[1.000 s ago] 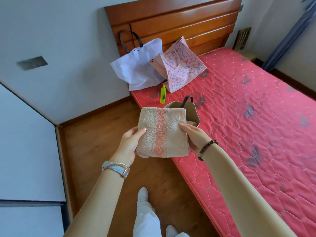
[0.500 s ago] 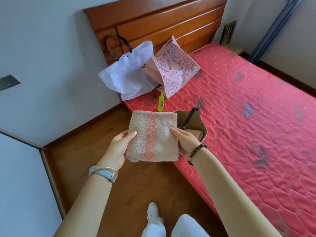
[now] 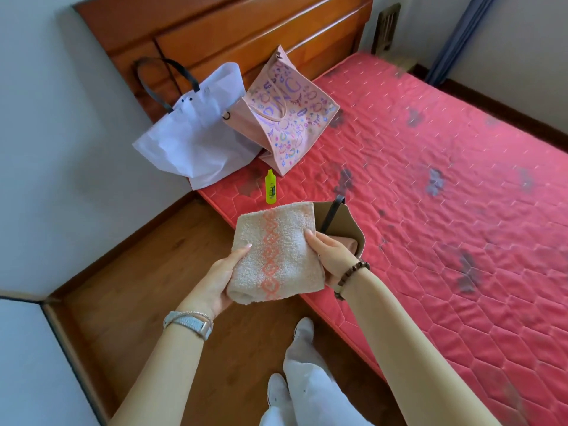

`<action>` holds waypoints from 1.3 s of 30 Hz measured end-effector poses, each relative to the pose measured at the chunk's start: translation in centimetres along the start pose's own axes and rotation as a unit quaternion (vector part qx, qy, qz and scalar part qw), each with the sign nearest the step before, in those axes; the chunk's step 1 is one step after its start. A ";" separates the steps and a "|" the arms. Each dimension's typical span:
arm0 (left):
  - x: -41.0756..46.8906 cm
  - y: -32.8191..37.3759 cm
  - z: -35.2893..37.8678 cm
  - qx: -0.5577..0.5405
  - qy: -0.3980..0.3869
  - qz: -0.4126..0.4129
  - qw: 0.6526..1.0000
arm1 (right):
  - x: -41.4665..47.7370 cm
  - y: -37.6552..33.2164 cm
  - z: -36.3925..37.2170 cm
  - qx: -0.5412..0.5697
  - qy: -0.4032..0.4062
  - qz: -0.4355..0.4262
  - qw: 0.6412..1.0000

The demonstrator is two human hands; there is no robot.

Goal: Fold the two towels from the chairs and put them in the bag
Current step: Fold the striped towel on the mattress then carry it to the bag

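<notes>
Both hands grip one folded towel (image 3: 276, 252) between them, held in the air over the wooden floor (image 3: 172, 272) just beside the edge of the bed. The left hand (image 3: 215, 282) cups the towel's left side from below, thumb laid across the top face and the fingers hidden underneath. The right hand (image 3: 330, 256) clasps the right edge, its thumb pressing on the top face near the orange patterned stripe, the other fingers out of sight behind the cloth. Neither hand is spread wide; each is closed around the thickness of the fold.

The towel is beige terry, folded to a rough square. Just behind its right corner, on the red quilted mattress (image 3: 445, 226), stands an open tan bag (image 3: 341, 222) with a dark strap; a bit of pink cloth (image 3: 349, 242) shows inside it, partly hidden by the right hand. Further up the bed lie a small yellow-green bottle (image 3: 270, 190), a white plastic bag (image 3: 196, 142) and a pink patterned tote (image 3: 285, 118) against the wooden headboard (image 3: 246, 32).

Compared with half a second ago, the grip is unchanged, and the towel sits at about the same place relative to the tan bag, its right corner now overlapping the bag's near rim.
</notes>
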State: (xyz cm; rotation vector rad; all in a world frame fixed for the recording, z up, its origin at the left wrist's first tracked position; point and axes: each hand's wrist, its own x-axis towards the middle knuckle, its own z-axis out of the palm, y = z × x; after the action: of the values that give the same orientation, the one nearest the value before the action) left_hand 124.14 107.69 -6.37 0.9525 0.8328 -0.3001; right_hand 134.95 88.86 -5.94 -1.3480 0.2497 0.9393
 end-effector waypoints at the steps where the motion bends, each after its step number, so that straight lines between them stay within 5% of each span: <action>1: 0.9 0.7 0.5 0.001 -0.002 0.000 1.000 | 0.8 -0.6 -0.3 0.003 0.001 -0.002 1.000; 11: 9.6 8.5 6.5 0.039 -0.020 0.048 0.998 | 8.0 -7.9 -4.5 0.004 0.061 -0.015 0.998; 19: 15.4 10.2 8.0 0.081 0.022 0.070 0.994 | 10.2 -9.8 -9.9 0.109 0.135 0.004 0.985; 29: 24.4 9.3 7.2 0.262 0.096 0.061 0.958 | 10.8 -4.7 -16.6 0.195 0.231 0.056 0.952; 39: 32.2 4.3 6.7 0.390 0.041 0.031 0.919 | 12.7 1.3 -17.0 0.252 0.299 0.090 0.916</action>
State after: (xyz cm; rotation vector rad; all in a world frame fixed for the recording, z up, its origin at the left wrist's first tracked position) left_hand 151.15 108.54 -25.65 1.7440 0.7599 -0.5611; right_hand 148.00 78.90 -19.47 -1.1005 1.0304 0.5269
